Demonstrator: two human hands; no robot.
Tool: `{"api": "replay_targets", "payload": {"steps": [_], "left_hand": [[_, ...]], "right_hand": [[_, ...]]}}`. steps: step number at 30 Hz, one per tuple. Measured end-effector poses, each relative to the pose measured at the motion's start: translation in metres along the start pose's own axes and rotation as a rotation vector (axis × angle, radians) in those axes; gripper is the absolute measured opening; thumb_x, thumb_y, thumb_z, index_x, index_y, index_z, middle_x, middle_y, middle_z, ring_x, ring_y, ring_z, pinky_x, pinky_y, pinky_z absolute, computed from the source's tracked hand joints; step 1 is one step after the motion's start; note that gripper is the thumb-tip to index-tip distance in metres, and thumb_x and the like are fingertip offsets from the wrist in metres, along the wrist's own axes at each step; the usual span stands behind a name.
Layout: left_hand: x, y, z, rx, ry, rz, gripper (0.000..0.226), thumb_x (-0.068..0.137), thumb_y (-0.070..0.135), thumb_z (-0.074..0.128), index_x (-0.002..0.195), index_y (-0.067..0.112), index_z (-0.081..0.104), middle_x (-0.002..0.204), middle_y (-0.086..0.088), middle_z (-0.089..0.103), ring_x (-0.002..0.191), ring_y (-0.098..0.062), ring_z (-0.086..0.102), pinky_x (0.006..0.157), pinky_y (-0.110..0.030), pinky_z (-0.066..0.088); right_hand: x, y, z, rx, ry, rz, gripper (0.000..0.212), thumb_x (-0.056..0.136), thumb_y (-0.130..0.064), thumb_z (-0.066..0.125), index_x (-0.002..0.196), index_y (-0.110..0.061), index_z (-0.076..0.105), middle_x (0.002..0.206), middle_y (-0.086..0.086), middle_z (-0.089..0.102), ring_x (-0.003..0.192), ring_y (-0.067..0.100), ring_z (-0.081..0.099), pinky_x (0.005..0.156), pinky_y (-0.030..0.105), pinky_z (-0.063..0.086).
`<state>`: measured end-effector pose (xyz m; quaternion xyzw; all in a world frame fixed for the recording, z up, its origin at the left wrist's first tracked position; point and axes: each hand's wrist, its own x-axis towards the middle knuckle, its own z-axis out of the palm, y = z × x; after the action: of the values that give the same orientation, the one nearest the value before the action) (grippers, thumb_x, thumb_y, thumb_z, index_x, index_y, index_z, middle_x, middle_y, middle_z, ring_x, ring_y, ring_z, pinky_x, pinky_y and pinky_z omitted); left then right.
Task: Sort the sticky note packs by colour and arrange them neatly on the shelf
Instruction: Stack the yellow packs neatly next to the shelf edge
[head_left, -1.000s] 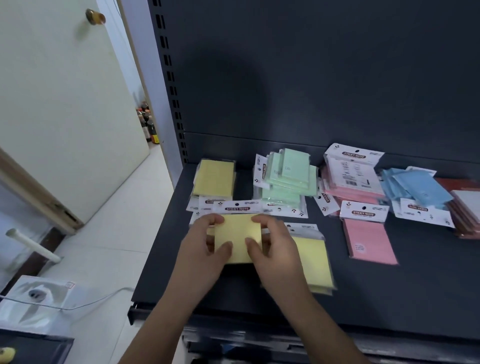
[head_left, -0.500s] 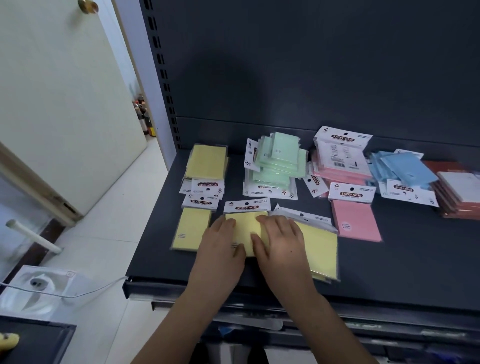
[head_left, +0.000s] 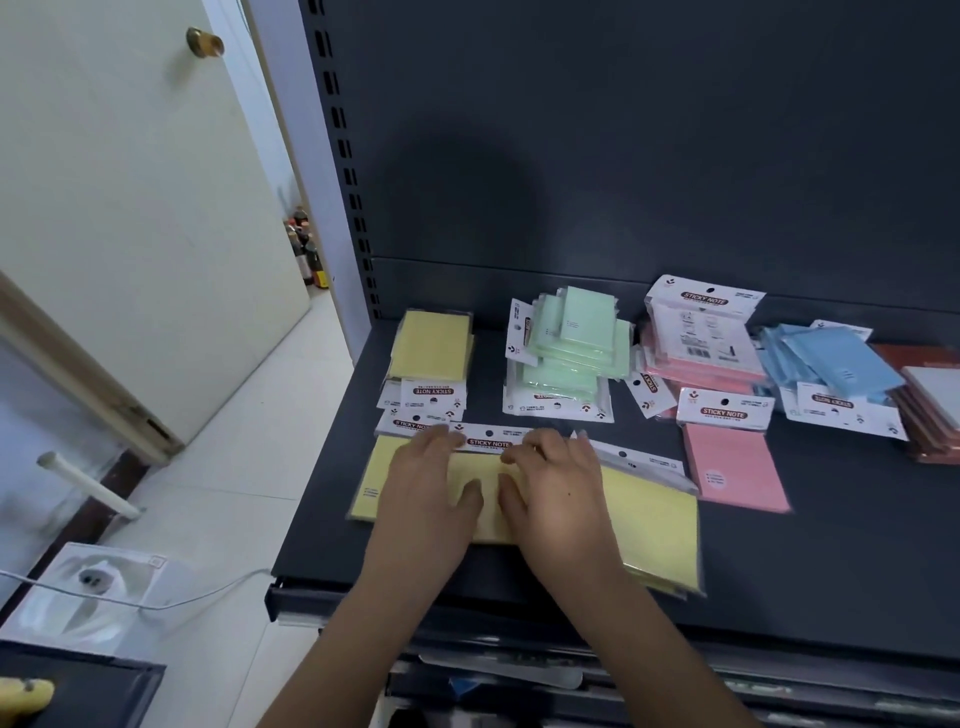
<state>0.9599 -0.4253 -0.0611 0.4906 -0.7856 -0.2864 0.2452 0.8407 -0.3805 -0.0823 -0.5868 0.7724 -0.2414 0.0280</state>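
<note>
Sticky note packs lie on a dark shelf (head_left: 779, 587). My left hand (head_left: 423, 493) and my right hand (head_left: 558, 493) rest flat, fingers spread, on a yellow pack (head_left: 485, 467) at the shelf's front. Another yellow pack (head_left: 371, 486) lies just to its left, a larger yellow one (head_left: 654, 530) to its right. Behind stand a yellow stack (head_left: 431, 345), a green pile (head_left: 569, 345), a pink pile (head_left: 696, 348) with a single pink pack (head_left: 732, 465) in front, and a blue pile (head_left: 831, 369).
Reddish-brown packs (head_left: 930, 400) sit at the far right edge. A slotted upright (head_left: 343, 156) and a cream door (head_left: 130, 182) stand to the left. Below left are tiled floor, a white fan (head_left: 88, 587) with its cable, and a white rod (head_left: 88, 486).
The yellow pack I held up between both hands a second ago now lies on the shelf beside another yellow pack, with both palms pressed on it.
</note>
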Motion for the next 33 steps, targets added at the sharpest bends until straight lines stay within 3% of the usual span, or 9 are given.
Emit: {"api": "replay_targets", "payload": {"steps": [4,7,12,18,22,24,27,30,33], "left_hand": [[0.033,-0.01,-0.019,-0.096,0.191,-0.064,0.045,0.084,0.005,0.06,0.127,0.009,0.048,0.126,-0.004,0.051,0.117,-0.019,0.044,0.093,-0.023,0.035],[0.062,-0.023,-0.025,-0.143,0.122,-0.149,0.033,0.083,0.01,0.058,0.116,0.014,0.05,0.114,-0.004,0.058,0.108,-0.023,0.053,0.091,-0.04,0.048],[0.086,-0.026,-0.022,-0.178,-0.002,-0.166,0.015,0.095,0.017,0.047,0.104,0.007,0.052,0.099,-0.001,0.054,0.094,-0.018,0.054,0.062,-0.014,0.036],[0.086,-0.028,-0.026,-0.218,0.245,-0.215,0.035,0.093,0.034,0.051,0.116,0.011,0.063,0.108,-0.003,0.067,0.095,-0.014,0.061,0.072,-0.016,0.044],[0.078,-0.019,-0.03,-0.653,0.287,-0.329,0.007,0.085,0.018,0.066,0.089,0.012,0.066,0.084,-0.001,0.067,0.076,-0.013,0.062,0.065,-0.016,0.046],[0.072,-0.012,-0.031,-0.879,0.294,-0.398,0.015,0.082,0.01,0.068,0.095,0.012,0.061,0.086,0.0,0.062,0.08,-0.017,0.062,0.069,-0.025,0.051],[0.065,-0.004,-0.029,-1.207,0.159,-0.567,0.034,0.081,0.019,0.068,0.11,0.01,0.052,0.096,-0.003,0.061,0.088,-0.017,0.064,0.074,-0.028,0.054],[0.057,0.009,-0.028,-1.387,-0.199,-0.625,0.03,0.076,0.036,0.063,0.091,0.01,0.064,0.086,-0.006,0.066,0.085,-0.018,0.064,0.078,-0.031,0.054],[0.052,0.02,-0.024,-1.494,-0.088,-0.549,0.006,0.081,0.019,0.061,0.081,0.013,0.06,0.077,-0.002,0.067,0.074,-0.013,0.063,0.066,-0.022,0.056]], "right_hand": [[0.035,-0.017,-0.015,0.493,-0.184,0.11,0.032,0.092,-0.012,0.052,0.124,-0.014,0.057,0.117,-0.007,0.055,0.113,0.008,0.049,0.088,0.009,0.03],[0.062,-0.034,-0.012,0.761,-0.292,0.23,0.039,0.094,-0.015,0.05,0.133,-0.018,0.046,0.12,-0.012,0.052,0.114,0.003,0.046,0.094,0.016,0.034],[0.092,-0.049,0.003,0.913,-0.274,0.34,0.025,0.09,-0.012,0.051,0.111,-0.026,0.054,0.099,-0.012,0.062,0.095,0.009,0.059,0.083,0.024,0.047],[0.093,-0.051,0.009,0.825,-0.084,0.393,0.037,0.092,-0.019,0.055,0.129,-0.011,0.053,0.128,-0.002,0.055,0.12,0.011,0.049,0.104,0.024,0.037],[0.086,-0.054,0.004,0.996,0.174,0.426,0.012,0.087,-0.009,0.062,0.093,-0.018,0.067,0.1,0.0,0.064,0.08,0.001,0.06,0.076,0.015,0.049],[0.082,-0.055,-0.001,1.195,0.185,0.501,0.022,0.086,0.0,0.06,0.09,-0.021,0.06,0.086,0.0,0.062,0.07,0.007,0.061,0.064,0.018,0.05],[0.075,-0.058,-0.01,1.604,0.192,0.604,0.03,0.087,0.01,0.052,0.101,-0.016,0.052,0.092,0.003,0.06,0.079,0.016,0.063,0.062,0.022,0.054],[0.067,-0.055,-0.019,1.874,0.202,0.648,0.038,0.087,0.014,0.047,0.113,-0.014,0.049,0.092,0.006,0.06,0.084,0.022,0.061,0.069,0.027,0.054],[0.054,-0.048,-0.031,1.844,0.179,0.582,0.04,0.086,0.016,0.044,0.11,-0.015,0.052,0.092,0.004,0.062,0.087,0.017,0.062,0.075,0.025,0.053]]}}
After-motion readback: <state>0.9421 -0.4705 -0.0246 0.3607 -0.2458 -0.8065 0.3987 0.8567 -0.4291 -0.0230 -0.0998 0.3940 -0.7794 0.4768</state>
